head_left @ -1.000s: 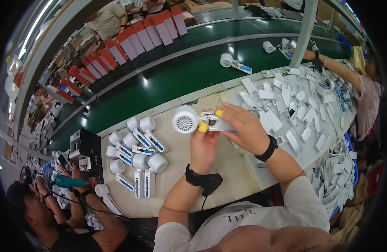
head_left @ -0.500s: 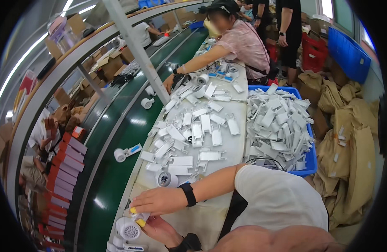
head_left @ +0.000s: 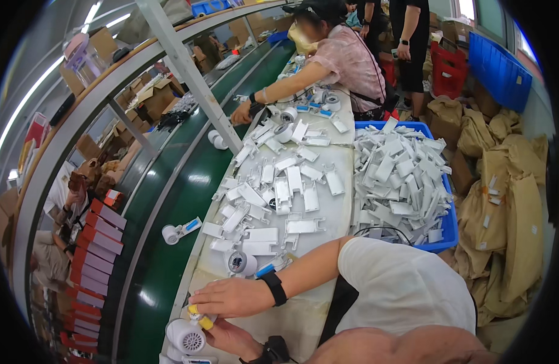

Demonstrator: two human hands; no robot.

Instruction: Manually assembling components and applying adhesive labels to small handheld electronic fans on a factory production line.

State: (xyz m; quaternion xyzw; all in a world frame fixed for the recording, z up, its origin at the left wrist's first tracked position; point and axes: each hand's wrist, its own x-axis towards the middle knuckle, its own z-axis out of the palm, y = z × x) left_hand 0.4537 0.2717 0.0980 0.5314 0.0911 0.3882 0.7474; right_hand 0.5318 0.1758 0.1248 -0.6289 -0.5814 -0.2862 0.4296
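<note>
My right hand point(head_left: 234, 297), with a black band at its wrist, and my left hand point(head_left: 231, 337), with a black watch, meet at the table's left edge. Their fingers close on a small white plastic part point(head_left: 199, 316), mostly covered; yellow covers sit on two fingertips. Just below lies a round white housing point(head_left: 187, 337) with a grille on its face. Above my right hand stand another round white housing point(head_left: 241, 262), open on top, and a part with a blue strip point(head_left: 265, 270) near the wrist. Farther up spread several flat white plastic casings point(head_left: 304, 225).
Beside the table on the left runs a green conveyor belt point(head_left: 170, 273), bearing a white blue-striped part point(head_left: 180, 230). A grey metal post point(head_left: 191, 79) slants over it. Right of the table, a blue bin point(head_left: 450, 224) brims with white casings. A co-worker point(head_left: 346, 60) reaches across the far end.
My hands stay together at nearly the same place, still closed on the white part. On the belt, the blue-striped part has slid nearer. The co-worker's hand has shifted slightly.
</note>
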